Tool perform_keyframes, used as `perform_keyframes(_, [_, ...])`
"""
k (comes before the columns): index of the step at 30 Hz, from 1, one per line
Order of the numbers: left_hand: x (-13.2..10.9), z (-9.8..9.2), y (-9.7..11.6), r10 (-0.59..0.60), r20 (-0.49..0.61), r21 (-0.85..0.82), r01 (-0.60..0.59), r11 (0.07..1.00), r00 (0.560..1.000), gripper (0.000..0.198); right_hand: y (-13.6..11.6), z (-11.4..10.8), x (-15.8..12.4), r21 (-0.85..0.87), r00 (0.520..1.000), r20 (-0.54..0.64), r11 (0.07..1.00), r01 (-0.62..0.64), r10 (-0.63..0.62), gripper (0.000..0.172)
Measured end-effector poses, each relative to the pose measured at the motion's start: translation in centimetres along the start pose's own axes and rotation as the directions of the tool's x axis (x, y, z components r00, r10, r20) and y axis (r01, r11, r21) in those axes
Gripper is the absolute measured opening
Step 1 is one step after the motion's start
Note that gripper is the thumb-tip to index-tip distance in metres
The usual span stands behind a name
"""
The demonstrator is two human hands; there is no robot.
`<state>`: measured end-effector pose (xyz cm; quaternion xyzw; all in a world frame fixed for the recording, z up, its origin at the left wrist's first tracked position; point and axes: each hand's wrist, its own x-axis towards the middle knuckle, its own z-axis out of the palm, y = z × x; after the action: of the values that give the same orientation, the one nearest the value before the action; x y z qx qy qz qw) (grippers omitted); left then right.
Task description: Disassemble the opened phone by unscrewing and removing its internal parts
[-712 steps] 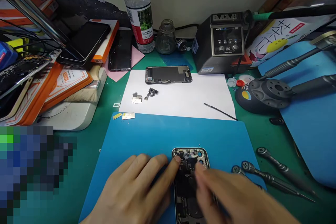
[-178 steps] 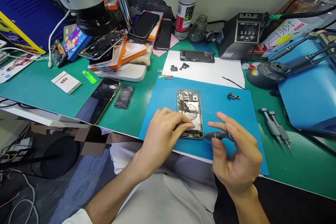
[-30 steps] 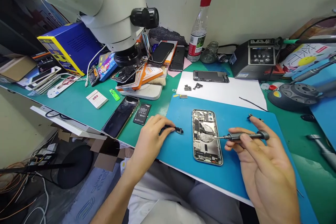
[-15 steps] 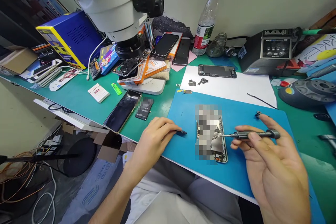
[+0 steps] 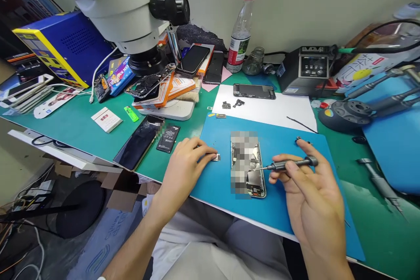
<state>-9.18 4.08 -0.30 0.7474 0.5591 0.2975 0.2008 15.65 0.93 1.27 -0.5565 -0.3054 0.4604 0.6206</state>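
Bench: green work surface (image 5: 82,127), blue mat (image 5: 282,210) at the front edge, white paper sheet (image 5: 272,111) touching the mat's far side.

Around: a microscope (image 5: 121,0) overhangs the left. A removed display panel (image 5: 254,91) and loose small parts lie on the paper. A dark-screened phone (image 5: 139,142) and a battery (image 5: 168,132) lie just left of the mat. A water bottle (image 5: 240,35) with a red cap, a glass jar (image 5: 254,61) and a soldering station (image 5: 305,68) stand at the wall. Nothing blocks the hands.

Writing: the station's front label, the bottle label and the orange boxes are too small to read.

Opened phone (image 5: 254,179): lies on the mat's centre, back housing up, upper half blurred; boards and metal frame show at the lower end.

Left hand (image 5: 185,166): fingertips pinched on a small part (image 5: 216,157) resting on the mat, just left of the phone.

Right hand (image 5: 308,197): thumb and fingers clamped on a screwdriver (image 5: 288,165), held nearly level, tip at the phone's interior.
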Motion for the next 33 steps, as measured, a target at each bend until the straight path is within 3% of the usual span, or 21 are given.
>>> perform_keyframes(8, [1.5,-1.1,0.5,-0.051,0.099,-0.006,0.052,0.999,0.994,0.017,0.0,-0.2,0.0,-0.001,1.0,0.016,1.0,-0.011,0.011,0.065])
perform_keyframes(19, [3.0,-0.7,-0.9,-0.018,-0.015,0.043,0.019,0.999,1.0,0.023,0.1,-0.5,-0.3,0.024,1.0,0.015,0.999,-0.024,0.024,0.064])
perform_keyframes(33, [2.5,-0.6,-1.2,-0.136,-0.082,-0.104,0.128,0.986,0.987,0.008,0.3,-0.4,-0.4,0.05,1.0,0.017,0.998,-0.026,0.025,0.066])
